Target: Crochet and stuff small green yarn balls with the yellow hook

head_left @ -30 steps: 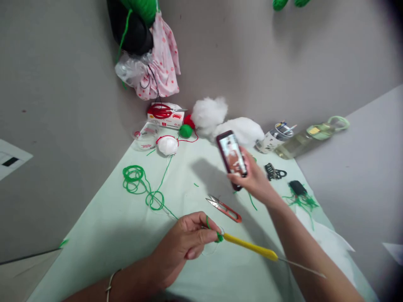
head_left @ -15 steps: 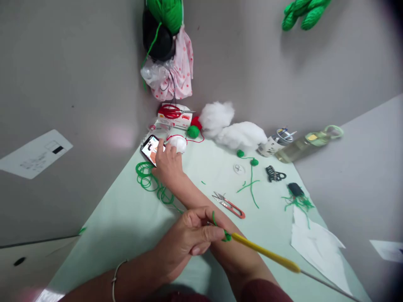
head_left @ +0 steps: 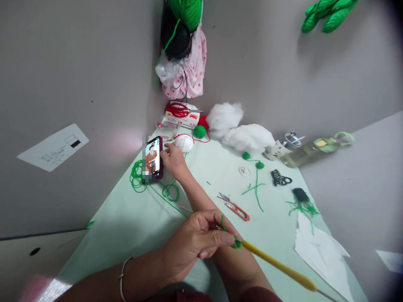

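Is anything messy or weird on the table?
A bit messy: loose green strands lie crossed near the black hair clip, not wound up, and the phone covers part of the green yarn loops in this view. Nothing looks spilled or broken.

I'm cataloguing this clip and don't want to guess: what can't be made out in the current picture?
All in the head view:
1. Green piece: partly covered by the left hand, so its full shape is hidden.
2. Hook: its back end is cut off by the bottom edge.
3. Phone: its left side is pixelated.
4. Wall note: print too small and blurred to read.
5. Green skein: cut off by the top edge.
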Available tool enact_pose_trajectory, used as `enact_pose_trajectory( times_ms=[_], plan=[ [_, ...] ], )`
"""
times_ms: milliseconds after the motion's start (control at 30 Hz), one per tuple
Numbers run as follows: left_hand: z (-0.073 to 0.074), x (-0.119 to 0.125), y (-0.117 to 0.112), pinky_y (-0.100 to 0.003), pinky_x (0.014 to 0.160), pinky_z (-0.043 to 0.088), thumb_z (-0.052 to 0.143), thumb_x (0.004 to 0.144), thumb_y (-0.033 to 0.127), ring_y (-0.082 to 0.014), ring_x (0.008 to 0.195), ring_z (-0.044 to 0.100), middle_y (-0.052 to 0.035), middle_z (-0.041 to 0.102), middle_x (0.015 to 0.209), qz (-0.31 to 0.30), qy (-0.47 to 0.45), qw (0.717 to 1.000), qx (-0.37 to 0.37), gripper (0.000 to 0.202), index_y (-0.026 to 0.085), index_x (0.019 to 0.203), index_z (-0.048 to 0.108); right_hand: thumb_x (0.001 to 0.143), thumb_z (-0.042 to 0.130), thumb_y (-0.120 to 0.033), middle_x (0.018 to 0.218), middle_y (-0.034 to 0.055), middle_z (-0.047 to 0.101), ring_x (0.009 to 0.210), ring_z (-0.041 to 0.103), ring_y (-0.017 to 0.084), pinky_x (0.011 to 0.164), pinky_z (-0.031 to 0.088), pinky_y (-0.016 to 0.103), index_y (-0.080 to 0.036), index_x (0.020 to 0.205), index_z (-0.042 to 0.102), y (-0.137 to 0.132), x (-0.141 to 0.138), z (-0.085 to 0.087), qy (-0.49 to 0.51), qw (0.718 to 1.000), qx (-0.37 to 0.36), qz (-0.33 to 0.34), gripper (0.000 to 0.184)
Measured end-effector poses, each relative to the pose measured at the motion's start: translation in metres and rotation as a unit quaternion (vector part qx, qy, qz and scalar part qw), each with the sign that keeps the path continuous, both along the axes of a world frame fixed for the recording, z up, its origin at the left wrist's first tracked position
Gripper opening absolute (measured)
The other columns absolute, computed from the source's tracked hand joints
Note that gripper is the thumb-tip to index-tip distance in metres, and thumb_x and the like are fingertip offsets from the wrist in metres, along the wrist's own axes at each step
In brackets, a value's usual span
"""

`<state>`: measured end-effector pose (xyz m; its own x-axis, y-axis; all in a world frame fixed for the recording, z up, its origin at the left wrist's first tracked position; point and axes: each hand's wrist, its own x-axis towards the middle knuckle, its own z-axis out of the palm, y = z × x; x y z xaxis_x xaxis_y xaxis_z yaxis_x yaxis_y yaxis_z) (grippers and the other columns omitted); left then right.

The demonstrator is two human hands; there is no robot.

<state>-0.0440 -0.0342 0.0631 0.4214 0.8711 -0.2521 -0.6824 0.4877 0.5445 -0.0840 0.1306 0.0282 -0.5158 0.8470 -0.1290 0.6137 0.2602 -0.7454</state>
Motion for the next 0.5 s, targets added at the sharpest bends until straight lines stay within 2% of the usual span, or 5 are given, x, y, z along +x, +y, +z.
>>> enact_pose_trajectory(
  times_ms=[133, 200, 367, 500],
  plan=[
    [-0.001, -0.002, 0.000, -0.026, 0.045, 0.006, 0.084, 0.077, 0.024, 0.0012, 0.042, 0.025, 0.0010, 0.068, 0.072, 0.000, -0.006, 1.000, 0.006, 0.016, 0.014, 0.083, 0.074, 0.094, 0.053, -0.018, 0.090, 0.0038, 0.078, 0.079, 0.076, 0.018, 0.077, 0.060, 0.029, -0.012, 0.123, 0.067, 0.004, -0.008, -0.009, 0.047, 0.997, -0.052, -0.010, 0.033],
    [-0.002, -0.001, 0.000, -0.026, 0.045, 0.006, 0.084, 0.078, 0.024, 0.0012, 0.042, 0.025, 0.0012, 0.067, 0.072, 0.000, -0.007, 1.000, 0.012, 0.015, 0.013, 0.084, 0.075, 0.092, 0.057, -0.021, 0.084, 0.0021, 0.077, 0.073, 0.075, 0.017, 0.072, 0.059, 0.026, -0.013, 0.112, 0.070, 0.005, -0.012, -0.011, 0.060, 0.996, -0.060, -0.024, 0.026],
    [-0.003, 0.001, 0.000, -0.026, 0.045, 0.005, 0.083, 0.079, 0.023, 0.0006, 0.042, 0.024, 0.0022, 0.065, 0.070, -0.006, -0.005, 1.000, 0.014, 0.013, 0.014, 0.084, 0.075, 0.083, 0.068, -0.028, 0.084, 0.0048, 0.075, 0.090, 0.074, 0.025, 0.088, 0.057, 0.035, -0.015, 0.098, 0.071, 0.007, -0.026, -0.004, 0.066, 0.995, -0.017, -0.076, 0.020],
    [-0.002, 0.000, 0.001, -0.026, 0.044, 0.006, 0.083, 0.079, 0.023, 0.0001, 0.042, 0.023, 0.0043, 0.061, 0.066, 0.000, -0.007, 1.000, 0.017, 0.013, 0.014, 0.083, 0.074, 0.082, 0.069, -0.025, 0.089, 0.0063, 0.073, 0.104, 0.072, 0.030, 0.100, 0.053, 0.043, -0.016, 0.094, 0.067, 0.017, -0.040, 0.003, 0.085, 0.992, 0.005, -0.089, 0.015]
  ],
)
